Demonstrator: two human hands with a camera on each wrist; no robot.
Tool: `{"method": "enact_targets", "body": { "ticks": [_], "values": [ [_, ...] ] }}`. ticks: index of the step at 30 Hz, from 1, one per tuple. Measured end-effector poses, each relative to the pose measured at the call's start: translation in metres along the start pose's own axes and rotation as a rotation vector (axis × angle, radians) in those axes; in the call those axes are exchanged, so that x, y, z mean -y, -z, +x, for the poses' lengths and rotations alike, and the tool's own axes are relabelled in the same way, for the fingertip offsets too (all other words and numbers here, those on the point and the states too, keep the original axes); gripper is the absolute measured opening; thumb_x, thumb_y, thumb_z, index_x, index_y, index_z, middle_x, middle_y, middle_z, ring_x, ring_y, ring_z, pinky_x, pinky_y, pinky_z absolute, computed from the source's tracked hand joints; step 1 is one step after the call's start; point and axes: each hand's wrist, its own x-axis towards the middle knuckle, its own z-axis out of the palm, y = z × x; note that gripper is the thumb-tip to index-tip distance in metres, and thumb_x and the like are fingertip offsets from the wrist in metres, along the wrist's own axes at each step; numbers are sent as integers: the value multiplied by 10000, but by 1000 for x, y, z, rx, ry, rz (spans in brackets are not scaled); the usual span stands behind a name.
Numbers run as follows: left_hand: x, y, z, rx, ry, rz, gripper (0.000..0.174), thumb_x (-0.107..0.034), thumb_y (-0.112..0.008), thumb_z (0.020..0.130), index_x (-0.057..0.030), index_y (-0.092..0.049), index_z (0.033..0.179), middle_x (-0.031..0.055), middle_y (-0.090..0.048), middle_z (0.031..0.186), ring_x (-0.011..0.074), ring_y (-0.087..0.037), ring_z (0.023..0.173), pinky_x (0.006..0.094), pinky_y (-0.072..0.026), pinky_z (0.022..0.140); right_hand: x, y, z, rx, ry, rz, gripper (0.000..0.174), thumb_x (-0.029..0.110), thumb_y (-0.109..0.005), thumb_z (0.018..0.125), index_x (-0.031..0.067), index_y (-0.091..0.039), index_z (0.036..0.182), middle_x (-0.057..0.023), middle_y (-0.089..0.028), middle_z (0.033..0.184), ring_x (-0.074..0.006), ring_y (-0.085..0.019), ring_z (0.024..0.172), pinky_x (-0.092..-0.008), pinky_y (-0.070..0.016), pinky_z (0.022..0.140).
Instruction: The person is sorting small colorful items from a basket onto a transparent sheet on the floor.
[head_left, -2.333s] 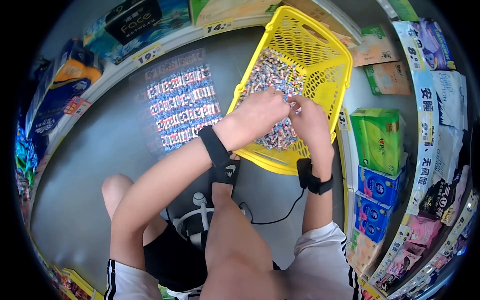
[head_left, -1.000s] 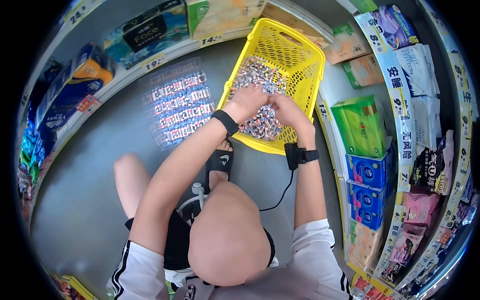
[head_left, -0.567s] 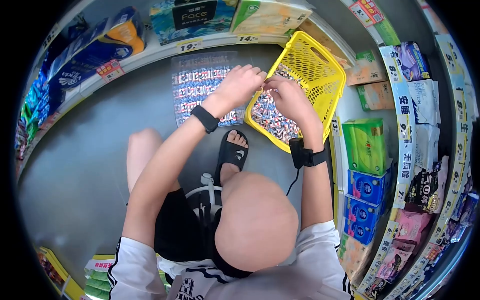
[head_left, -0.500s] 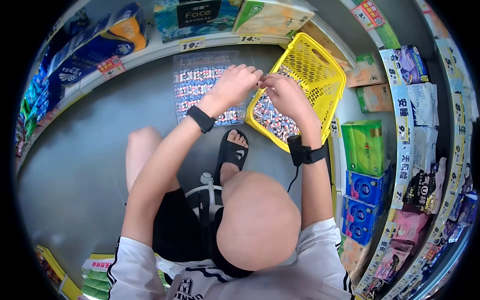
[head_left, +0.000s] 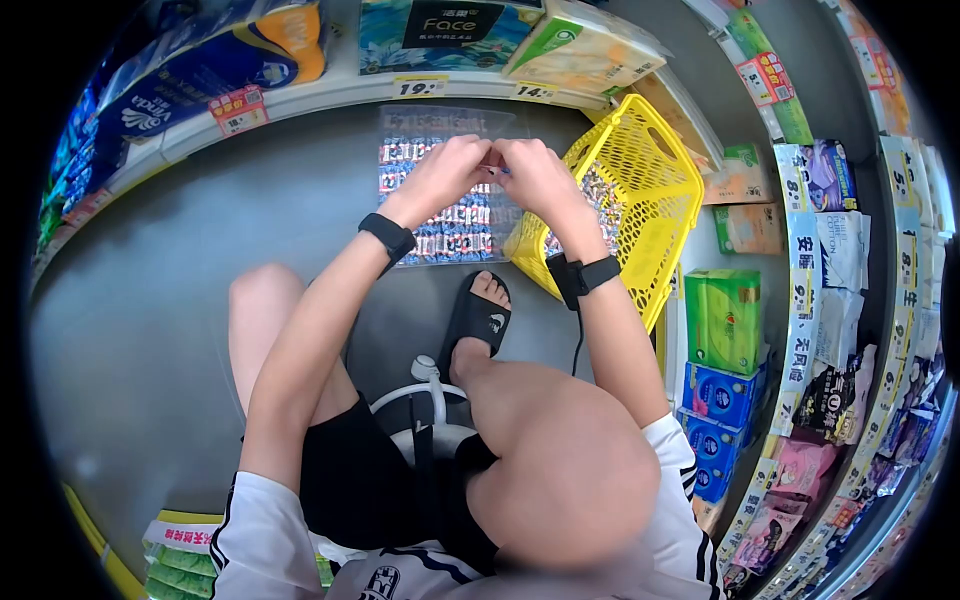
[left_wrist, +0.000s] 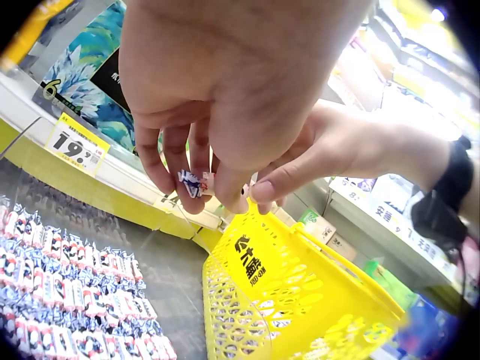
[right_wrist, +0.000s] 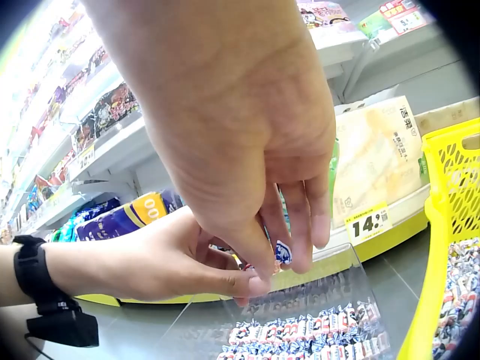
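Lowest in the head view, one black sandal (head_left: 480,320) stands on the grey floor (head_left: 200,300). Above it, two hands with black wrist straps meet fingertip to fingertip. The left hand (head_left: 440,170) and the right hand (head_left: 535,175) both have curled fingers pinching one small blue-and-white wrapped candy (left_wrist: 191,182), held in the air over the tray. Beneath them, at the frame's upper centre, one clear tray (head_left: 450,215) lies on the floor, filled with rows of the same candies. To its right stands one yellow basket (head_left: 640,190) holding loose candies, with black lettering on it that is too small to read. Farthest, along the top, two shelf price tags read "19." (head_left: 420,86) and "14." (head_left: 535,92), under a pack marked "Face" (head_left: 450,22).
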Motion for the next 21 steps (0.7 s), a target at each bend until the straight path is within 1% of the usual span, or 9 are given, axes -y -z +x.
{"method": "enact_targets", "body": {
  "ticks": [5,8,11,15,17,18,19,20,21],
  "values": [
    [16,6,2,-21,32,-58,258,-47,-779,861,35,-603,1029,207,-698,976,413,-691,951,467,-557,809,13,-6,20,61,-58,-72,173,52,-667,877,78,-746,1029,-211,-762,969,-424,-738,936,-523,-604,811],
    [22,5,2,-3,7,-77,312,-22,-765,867,6,-564,1104,205,-694,998,415,-698,1003,477,-562,822,8,-24,23,65,-78,-135,154,42,-671,857,36,-737,996,-197,-749,994,-431,-716,955,-524,-583,817],
    [32,1,1,7,4,-85,308,-22,-755,878,5,-568,1122,205,-689,1033,424,-695,1008,482,-566,826,6,-43,24,0,-98,-117,148,38,-671,859,28,-719,999,-213,-737,1018,-442,-712,957,-533,-582,815],
    [41,-2,5,-3,16,47,339,-20,-748,875,-18,-577,1169,204,-650,1104,442,-666,1046,516,-551,846,5,-73,27,-69,-220,-44,158,30,-691,863,7,-695,1019,-230,-725,1069,-473,-702,971,-549,-578,830],
    [53,-8,5,11,30,66,365,-32,-760,855,-15,-582,1174,205,-641,1120,455,-653,1063,531,-541,861,4,-89,28,-125,-349,49,183,48,-714,861,-7,-694,1034,-249,-722,1082,-479,-703,987,-553,-577,849],
    [59,-12,5,-22,25,138,381,-39,-768,841,-9,-587,1174,208,-642,1121,460,-651,1066,531,-542,866,5,-91,30,-27,-417,12,283,33,-711,861,-29,-689,1136,-269,-707,1155,-469,-723,1018,-531,-604,873],
    [65,-16,5,-54,20,210,396,-46,-777,827,-4,-592,1175,211,-644,1121,466,-649,1068,531,-543,871,6,-99,31,-27,-421,15,283,33,-711,861,-29,-689,1136,-269,-707,1155,-469,-723,1018,-531,-604,873],
    [71,-21,5,11,118,239,423,-45,-785,804,5,-602,1182,223,-646,1133,472,-645,1075,530,-546,877,9,-108,31,-70,-498,61,231,57,-707,882,-41,-686,1091,-286,-706,1136,-487,-713,1008,-548,-586,878],
    [76,-25,6,15,115,238,423,-45,-785,804,5,-602,1182,223,-646,1133,472,-645,1075,530,-546,877,10,-115,32,-115,-575,107,196,82,-703,904,-52,-684,1046,-302,-704,1117,-504,-703,998,-566,-567,882]
  ]
}}
